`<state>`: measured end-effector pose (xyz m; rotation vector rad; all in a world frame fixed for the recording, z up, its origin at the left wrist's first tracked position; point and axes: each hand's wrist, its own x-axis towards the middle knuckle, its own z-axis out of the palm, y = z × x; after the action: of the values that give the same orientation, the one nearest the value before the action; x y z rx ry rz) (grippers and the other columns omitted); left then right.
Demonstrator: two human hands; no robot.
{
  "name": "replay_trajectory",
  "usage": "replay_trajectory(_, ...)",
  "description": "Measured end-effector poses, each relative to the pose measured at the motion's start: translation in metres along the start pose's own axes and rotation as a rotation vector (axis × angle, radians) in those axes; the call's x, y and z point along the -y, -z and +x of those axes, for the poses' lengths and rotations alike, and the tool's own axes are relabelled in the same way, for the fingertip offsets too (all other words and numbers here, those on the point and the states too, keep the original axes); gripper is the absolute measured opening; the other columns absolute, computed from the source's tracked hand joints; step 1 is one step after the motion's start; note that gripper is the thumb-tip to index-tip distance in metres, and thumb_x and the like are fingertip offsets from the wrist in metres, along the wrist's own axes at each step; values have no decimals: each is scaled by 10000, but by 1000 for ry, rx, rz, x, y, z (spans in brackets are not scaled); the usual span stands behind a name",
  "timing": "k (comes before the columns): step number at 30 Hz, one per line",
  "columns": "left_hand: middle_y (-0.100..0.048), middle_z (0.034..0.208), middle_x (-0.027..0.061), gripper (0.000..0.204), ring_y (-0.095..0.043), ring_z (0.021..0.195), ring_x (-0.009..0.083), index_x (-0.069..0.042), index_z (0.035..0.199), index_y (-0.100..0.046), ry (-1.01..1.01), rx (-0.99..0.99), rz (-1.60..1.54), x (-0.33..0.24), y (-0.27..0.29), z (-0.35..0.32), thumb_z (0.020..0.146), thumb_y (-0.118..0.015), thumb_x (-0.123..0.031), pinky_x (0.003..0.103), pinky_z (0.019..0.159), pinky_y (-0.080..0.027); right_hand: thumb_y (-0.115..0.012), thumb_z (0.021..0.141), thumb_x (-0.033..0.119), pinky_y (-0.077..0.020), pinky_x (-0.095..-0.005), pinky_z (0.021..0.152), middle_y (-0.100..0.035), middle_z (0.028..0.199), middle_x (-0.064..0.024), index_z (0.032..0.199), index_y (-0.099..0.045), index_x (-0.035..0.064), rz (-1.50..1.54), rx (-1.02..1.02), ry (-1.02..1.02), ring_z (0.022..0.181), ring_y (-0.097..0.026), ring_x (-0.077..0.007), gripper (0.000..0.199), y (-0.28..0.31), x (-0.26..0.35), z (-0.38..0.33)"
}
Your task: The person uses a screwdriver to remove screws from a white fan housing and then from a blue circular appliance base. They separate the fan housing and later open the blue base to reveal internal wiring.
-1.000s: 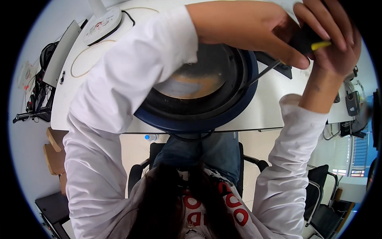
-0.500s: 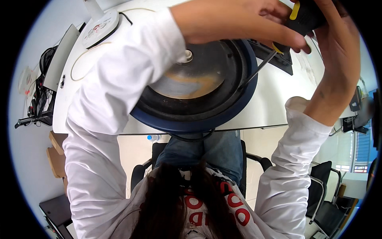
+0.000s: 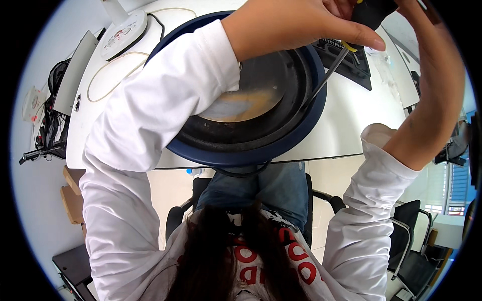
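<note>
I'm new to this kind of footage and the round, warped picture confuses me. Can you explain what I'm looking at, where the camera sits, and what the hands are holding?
There is no machine here: a person in white sleeves sits at a white table. The camera is worn on their head and looks down, so you see their hair and lap at the bottom. Its wide lens bends straight edges.

On the table lies a large round appliance with a dark blue rim and a black inside. Behind it are a black tool case, a white round base and a thin cord.

Both hands are raised near the top edge. The left hand and the right hand together grip a screwdriver with a black and yellow handle, its shaft pointing down into the appliance.
</note>
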<state>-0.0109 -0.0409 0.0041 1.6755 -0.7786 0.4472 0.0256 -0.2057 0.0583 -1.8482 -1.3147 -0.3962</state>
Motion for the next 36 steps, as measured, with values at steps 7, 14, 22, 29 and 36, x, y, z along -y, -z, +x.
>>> replay_trajectory(7,-636,956,137,373,-613,932,156,67,1032,-526,222,328,-555,-5,6,2,822,-693,-192,258,818,-505,-581,852,391,-513,-284,848,-518,1163,-226,1305,-429,63,25,-9,8,1036,-596,-296,579,2,1,-4)
replay_trajectory(14,-635,967,139,418,-621,912,172,48,1022,-524,132,514,-482,-11,22,19,784,-730,-228,246,842,-489,-583,850,362,-518,-285,837,-521,1149,-220,1296,-433,63,25,-9,9,1023,-597,-291,557,7,5,-12)
replay_trajectory(22,-638,1009,158,522,-627,944,182,52,1105,-520,162,175,-162,-20,-16,-3,788,-727,-306,285,880,-481,-586,847,328,-523,-286,824,-524,1133,-213,1286,-437,64,38,-27,5,1008,-599,-285,533,12,7,-24)
replay_trajectory(29,-654,918,109,489,-641,869,163,53,1092,-526,156,288,-73,-10,-2,14,798,-720,-287,247,845,-492,-588,845,298,-527,-287,812,-527,1118,-208,1277,-441,64,49,-35,14,995,-601,-280,513,17,11,-31)
replay_trajectory(36,-634,920,99,449,-619,853,142,50,1055,-528,215,54,21,-35,-41,-7,805,-714,-273,252,792,-492,-590,843,269,-531,-288,801,-529,1104,-202,1269,-445,64,57,-58,15,982,-603,-275,494,24,13,-39)
